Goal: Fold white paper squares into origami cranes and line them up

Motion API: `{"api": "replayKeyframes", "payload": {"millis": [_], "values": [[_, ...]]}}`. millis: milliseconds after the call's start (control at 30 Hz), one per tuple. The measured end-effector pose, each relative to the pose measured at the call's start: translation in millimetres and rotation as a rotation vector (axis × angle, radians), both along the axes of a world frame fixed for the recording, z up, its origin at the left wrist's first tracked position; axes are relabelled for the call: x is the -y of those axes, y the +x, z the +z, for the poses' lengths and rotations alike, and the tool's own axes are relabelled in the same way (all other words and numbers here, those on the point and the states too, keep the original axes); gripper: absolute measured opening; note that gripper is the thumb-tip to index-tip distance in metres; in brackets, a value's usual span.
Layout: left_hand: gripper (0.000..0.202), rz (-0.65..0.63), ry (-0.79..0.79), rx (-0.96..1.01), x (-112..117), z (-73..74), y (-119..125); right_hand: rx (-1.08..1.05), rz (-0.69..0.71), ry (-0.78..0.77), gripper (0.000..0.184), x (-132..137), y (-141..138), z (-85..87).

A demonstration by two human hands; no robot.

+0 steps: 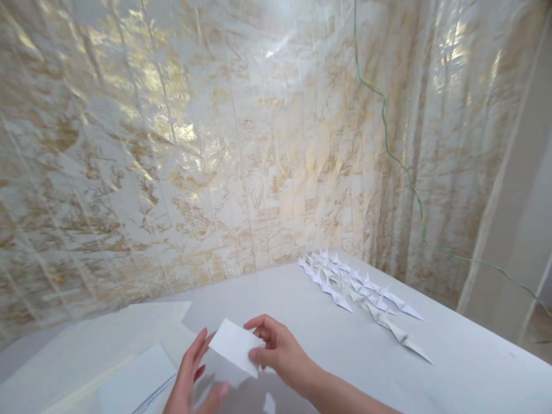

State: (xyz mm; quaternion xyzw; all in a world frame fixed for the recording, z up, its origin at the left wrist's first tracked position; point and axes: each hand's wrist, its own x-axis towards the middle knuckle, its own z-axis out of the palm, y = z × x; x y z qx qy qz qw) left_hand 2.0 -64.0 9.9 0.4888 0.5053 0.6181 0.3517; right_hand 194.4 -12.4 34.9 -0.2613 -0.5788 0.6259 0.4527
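A small folded white paper (235, 346) is held just above the white table (466, 368) near its front edge. My right hand (279, 351) pinches the paper's right edge between thumb and fingers. My left hand (190, 376) supports its left side, fingers partly curled and thumb pointing right beneath it. Further right on the table lie several folded white paper cranes (357, 290) in rows, apart from both hands.
Sheets of white paper (107, 356) lie stacked at the front left of the table. A white-and-gold crinkled backdrop (194, 149) hangs behind the table and along the right side. A thin green cable (401, 167) runs down the backdrop at right.
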Motion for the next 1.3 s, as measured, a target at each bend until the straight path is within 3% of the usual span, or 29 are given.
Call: {"api": "replayKeyframes", "payload": {"millis": [133,300,367,467,567,667,767,1100,1300], "values": [[0.087,-0.095,-0.069,0.279,6.8,8.5,17.6,-0.125,0.09,-0.044,0.049,24.3,0.4,-2.9],[0.062,-0.246,-0.183,0.385,37.1,24.9,34.7,-0.163,0.149,0.055,0.05,47.7,3.2,1.6],[0.054,-0.278,-0.2,0.4,48.9,32.7,36.6,-0.089,0.079,0.179,0.039,53.2,6.6,6.2],[0.044,-0.282,-0.198,0.417,57.9,39.1,34.6,0.1,-0.156,0.47,0.024,56.4,11.4,6.9],[0.037,-0.242,-0.194,0.425,56.2,36.0,32.6,0.217,-0.347,0.733,0.021,53.0,13.1,-0.7],[0.041,-0.235,-0.197,0.44,52.0,28.9,33.7,0.253,-0.412,0.85,0.02,48.3,12.9,-7.6],[0.043,-0.279,-0.207,0.465,50.9,26.6,34.6,0.271,-0.406,0.885,0.017,47.1,12.7,-7.4],[0.041,-0.312,-0.265,0.49,58.0,37.3,34.6,0.278,-0.368,0.784,0.016,54.7,10.7,-1.3],[0.039,-0.308,-0.302,0.496,59.7,34.6,39.4,0.322,-0.345,0.873,0.021,61.8,7.1,-3.9]]}}
